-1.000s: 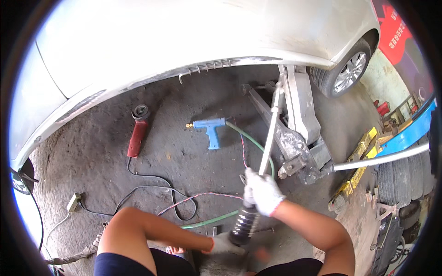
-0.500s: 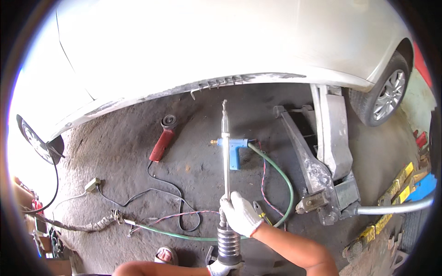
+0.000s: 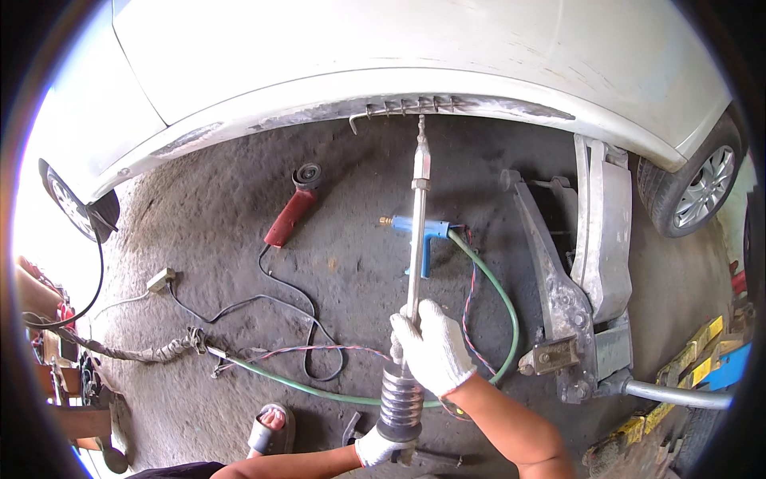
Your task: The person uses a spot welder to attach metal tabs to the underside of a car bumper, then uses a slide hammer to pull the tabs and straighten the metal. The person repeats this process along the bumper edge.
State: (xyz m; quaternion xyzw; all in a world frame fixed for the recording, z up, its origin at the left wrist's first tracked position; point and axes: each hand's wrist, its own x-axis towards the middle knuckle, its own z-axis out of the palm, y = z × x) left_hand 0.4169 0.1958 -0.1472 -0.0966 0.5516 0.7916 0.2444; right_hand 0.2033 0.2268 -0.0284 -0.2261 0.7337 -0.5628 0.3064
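In the head view, both hands wear white gloves and hold a long metal slide hammer (image 3: 417, 247), raised over the dark floor (image 3: 199, 263) and pointing toward the white car (image 3: 399, 48). The fingers of the right hand (image 3: 435, 351) are wrapped around the rod just above the ribbed metal weight (image 3: 401, 399). The left hand (image 3: 373, 449) has its fingers closed on the lower end, just below the weight (the dark collar hides part of them). The tip of the rod reaches the lower rim of the car's scraped sill, close beside a row of metal hooks (image 3: 404, 105); whether it touches one, I cannot tell.

Seen past the rod, a blue gun-shaped tool (image 3: 440, 229) lies on the floor, its green hose (image 3: 507, 319) curving around behind the hands toward the floor's left side. Nearer the car's edge of the floor lies a red angle grinder (image 3: 291, 217), its dark cord (image 3: 211, 321) looping to a pale socket block (image 3: 160, 279) near the left edge. A metal jack (image 3: 570, 311) stands on the right part, near a wheel (image 3: 706, 188). A sandalled foot (image 3: 273, 423) rests near the floor's lower edge.
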